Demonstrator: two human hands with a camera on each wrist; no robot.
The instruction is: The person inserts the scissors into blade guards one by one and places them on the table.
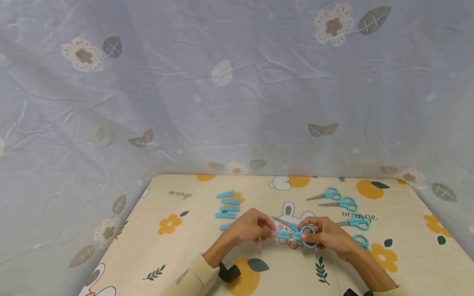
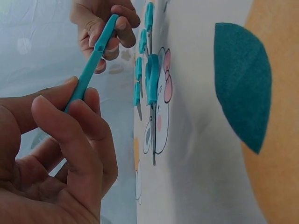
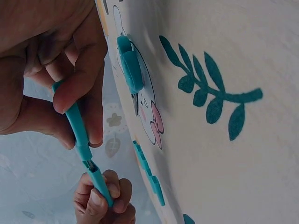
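Right hand [image 1: 327, 236] pinches scissors [image 3: 77, 121]; left hand [image 1: 254, 227], at 9 o'clock, pinches an aligned blade cover [image 3: 100, 186]. Uncovered scissors [image 2: 152, 79] lie just below, spare covers [image 1: 229, 209] towards 10 o'clock. Tablecloth's far edge [image 1: 237, 176], 12 o'clock, stands well apart.

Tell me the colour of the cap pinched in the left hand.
The cap is light blue; the head view shows it best.

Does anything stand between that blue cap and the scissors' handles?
Nothing visible does. The cap in the left hand and the scissors in the right hand line up, only bare metal showing between. Another pair lies below, on the tablecloth.
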